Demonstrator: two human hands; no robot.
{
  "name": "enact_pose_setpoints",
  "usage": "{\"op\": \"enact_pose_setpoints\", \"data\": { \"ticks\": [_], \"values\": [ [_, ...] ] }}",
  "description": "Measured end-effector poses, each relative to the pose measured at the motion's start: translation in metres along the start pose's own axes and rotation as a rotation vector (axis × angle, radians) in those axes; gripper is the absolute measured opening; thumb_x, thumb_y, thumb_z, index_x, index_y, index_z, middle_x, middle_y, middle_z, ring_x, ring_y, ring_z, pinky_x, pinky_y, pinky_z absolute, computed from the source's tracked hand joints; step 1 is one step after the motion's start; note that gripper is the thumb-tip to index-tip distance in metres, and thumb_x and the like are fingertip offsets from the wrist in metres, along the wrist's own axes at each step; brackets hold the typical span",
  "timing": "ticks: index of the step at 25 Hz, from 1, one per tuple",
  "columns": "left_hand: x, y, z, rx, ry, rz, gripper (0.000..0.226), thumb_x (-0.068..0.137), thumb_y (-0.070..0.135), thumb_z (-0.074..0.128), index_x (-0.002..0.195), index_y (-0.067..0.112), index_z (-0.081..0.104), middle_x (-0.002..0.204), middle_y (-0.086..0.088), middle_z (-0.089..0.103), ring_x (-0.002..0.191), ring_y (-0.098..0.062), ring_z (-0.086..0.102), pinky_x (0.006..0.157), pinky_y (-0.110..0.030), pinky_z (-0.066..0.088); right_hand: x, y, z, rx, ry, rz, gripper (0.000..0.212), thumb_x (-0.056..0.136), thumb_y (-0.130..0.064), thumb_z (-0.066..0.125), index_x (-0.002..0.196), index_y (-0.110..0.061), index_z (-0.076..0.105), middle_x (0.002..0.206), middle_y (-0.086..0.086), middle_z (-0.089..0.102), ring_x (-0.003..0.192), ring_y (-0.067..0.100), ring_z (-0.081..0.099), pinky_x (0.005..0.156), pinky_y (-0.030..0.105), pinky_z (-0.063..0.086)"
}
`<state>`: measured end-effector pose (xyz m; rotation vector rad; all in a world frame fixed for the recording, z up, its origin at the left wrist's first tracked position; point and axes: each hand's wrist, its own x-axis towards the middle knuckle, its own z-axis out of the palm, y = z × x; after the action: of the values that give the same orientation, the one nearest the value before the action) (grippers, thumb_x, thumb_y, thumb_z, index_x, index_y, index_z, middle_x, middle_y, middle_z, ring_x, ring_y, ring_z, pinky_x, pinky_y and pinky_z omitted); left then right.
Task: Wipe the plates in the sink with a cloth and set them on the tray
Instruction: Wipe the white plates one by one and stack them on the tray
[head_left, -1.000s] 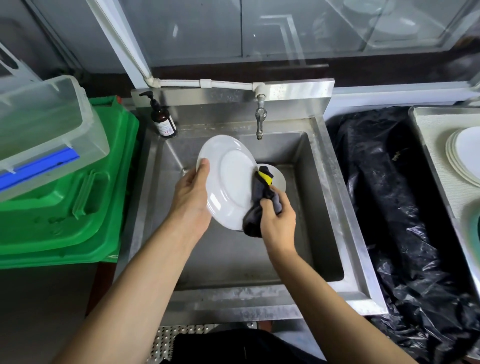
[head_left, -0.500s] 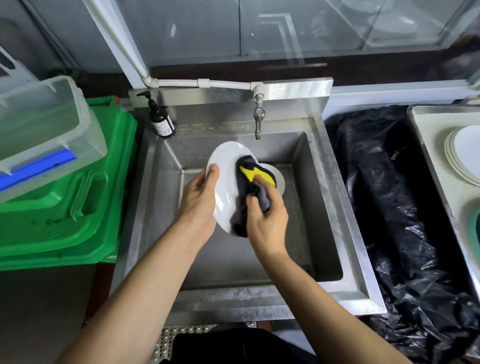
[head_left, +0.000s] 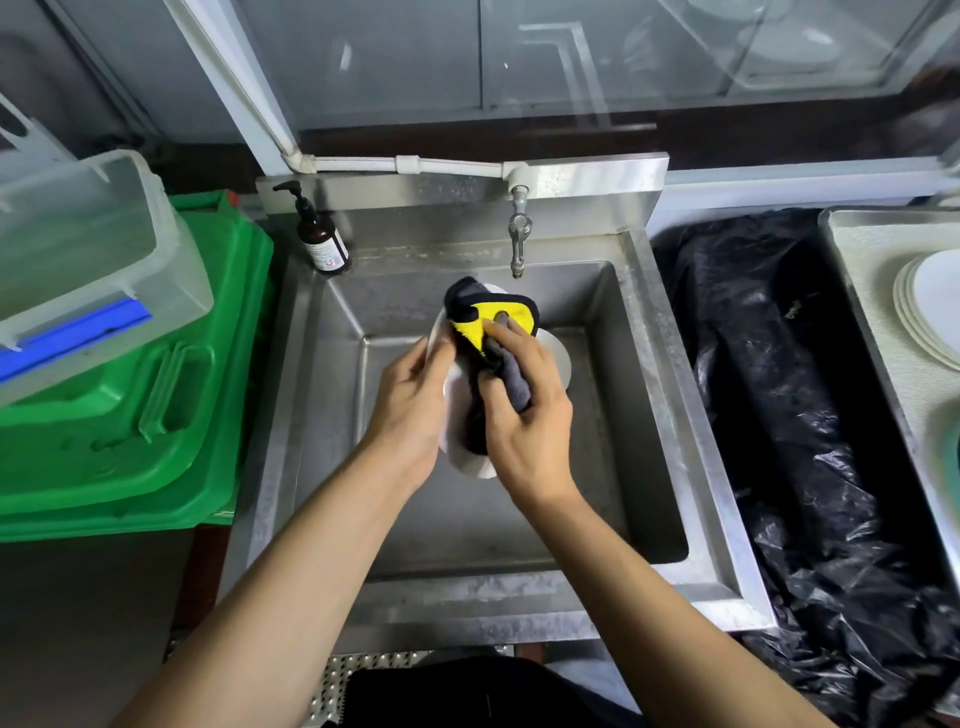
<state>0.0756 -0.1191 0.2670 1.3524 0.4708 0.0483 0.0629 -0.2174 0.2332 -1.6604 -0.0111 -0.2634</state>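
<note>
Steel sink (head_left: 644, 395); left hand (head_left: 410, 400) gripping plate (head_left: 470, 460), right hand (head_left: 524, 415) clutching cloth (head_left: 493, 314) against it.

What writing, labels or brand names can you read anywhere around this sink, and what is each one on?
Nothing can be quoted with confidence.
Pump bottle at the sink's back left corner: white label with small print and a red mark near its bottom, too small and blurred to read.
Green crates, clear plastic bin, cloth, plates on the tray: no text visible.
</note>
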Motion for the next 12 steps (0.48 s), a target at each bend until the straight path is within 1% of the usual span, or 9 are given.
{"op": "enact_pose_setpoints", "data": {
  "ticks": [1, 2, 4, 5, 6, 8, 9, 11, 12],
  "values": [
    [-0.001, 0.000, -0.002, 0.035, -0.010, 0.021, 0.021, 0.102, 0.026, 0.058, 0.089, 0.014, 0.069, 0.089, 0.000, 0.066, 0.090, -0.014, 0.056, 0.085, -0.033, 0.046, 0.006, 0.006, -0.003, 0.019, 0.043, 0.101, 0.041, 0.092, -0.003, 0.059, 0.123, -0.028, 0.069, 0.133, -0.005, 0.066, 0.128, 0.003, 0.057, 0.110, 0.021, 0.042],
    [-0.003, 0.001, -0.005, 0.066, -0.011, 0.037, 0.022, 0.101, 0.028, 0.059, 0.091, 0.011, 0.067, 0.089, -0.003, 0.060, 0.087, -0.013, 0.052, 0.080, -0.031, 0.043, 0.014, 0.011, -0.007, 0.064, 0.102, 0.255, 0.038, 0.093, -0.005, 0.058, 0.122, -0.027, 0.071, 0.126, -0.006, 0.070, 0.120, 0.005, 0.062, 0.105, 0.024, 0.046],
    [-0.007, 0.000, -0.007, 0.107, -0.040, 0.050, 0.027, 0.103, 0.028, 0.057, 0.095, 0.004, 0.066, 0.089, -0.003, 0.057, 0.083, -0.009, 0.048, 0.072, -0.023, 0.041, 0.030, 0.019, -0.014, 0.156, 0.172, 0.538, 0.033, 0.094, -0.009, 0.055, 0.117, -0.025, 0.072, 0.106, -0.006, 0.074, 0.103, 0.011, 0.066, 0.093, 0.028, 0.050],
    [-0.008, -0.002, -0.008, 0.129, -0.061, 0.050, 0.031, 0.103, 0.029, 0.056, 0.098, 0.000, 0.065, 0.088, -0.003, 0.056, 0.082, -0.009, 0.048, 0.071, -0.023, 0.040, 0.035, 0.020, -0.015, 0.155, 0.170, 0.582, 0.032, 0.094, -0.009, 0.054, 0.115, -0.025, 0.073, 0.101, -0.007, 0.074, 0.100, 0.013, 0.066, 0.092, 0.029, 0.051],
    [-0.008, -0.003, -0.008, 0.159, -0.086, 0.053, 0.035, 0.103, 0.032, 0.056, 0.100, -0.003, 0.063, 0.088, -0.004, 0.055, 0.082, -0.011, 0.046, 0.072, -0.027, 0.039, 0.037, 0.018, -0.015, 0.137, 0.152, 0.548, 0.033, 0.094, -0.008, 0.055, 0.115, -0.024, 0.073, 0.102, -0.007, 0.074, 0.101, 0.012, 0.066, 0.095, 0.029, 0.051],
    [-0.006, -0.001, -0.008, 0.217, -0.128, 0.080, 0.041, 0.100, 0.037, 0.056, 0.101, -0.004, 0.060, 0.086, -0.005, 0.054, 0.083, -0.013, 0.045, 0.075, -0.034, 0.037, 0.036, 0.004, -0.010, 0.113, 0.089, 0.349, 0.036, 0.092, -0.002, 0.055, 0.116, -0.021, 0.073, 0.114, -0.006, 0.074, 0.111, 0.007, 0.065, 0.102, 0.026, 0.048],
    [-0.005, 0.000, -0.009, 0.235, -0.141, 0.092, 0.038, 0.100, 0.035, 0.054, 0.102, -0.002, 0.062, 0.087, -0.005, 0.056, 0.084, -0.013, 0.047, 0.077, -0.035, 0.038, 0.036, -0.002, -0.008, 0.090, 0.032, 0.216, 0.037, 0.091, 0.001, 0.056, 0.115, -0.021, 0.073, 0.121, -0.003, 0.071, 0.118, 0.006, 0.063, 0.106, 0.025, 0.046],
    [-0.002, 0.002, -0.011, 0.249, -0.151, 0.115, 0.023, 0.104, 0.023, 0.051, 0.101, 0.006, 0.066, 0.091, -0.003, 0.064, 0.086, -0.010, 0.052, 0.080, -0.031, 0.043, 0.037, -0.012, -0.007, 0.014, -0.093, -0.047, 0.040, 0.087, 0.004, 0.057, 0.114, -0.020, 0.073, 0.132, 0.001, 0.066, 0.130, 0.008, 0.057, 0.113, 0.026, 0.041],
    [-0.002, 0.004, -0.011, 0.253, -0.152, 0.136, 0.021, 0.104, 0.019, 0.050, 0.098, 0.007, 0.066, 0.089, -0.001, 0.064, 0.084, -0.009, 0.052, 0.079, -0.029, 0.043, 0.040, -0.014, -0.008, -0.009, -0.148, -0.125, 0.041, 0.085, 0.006, 0.058, 0.114, -0.018, 0.074, 0.134, 0.003, 0.064, 0.133, 0.010, 0.055, 0.115, 0.027, 0.040]
  ]
}}
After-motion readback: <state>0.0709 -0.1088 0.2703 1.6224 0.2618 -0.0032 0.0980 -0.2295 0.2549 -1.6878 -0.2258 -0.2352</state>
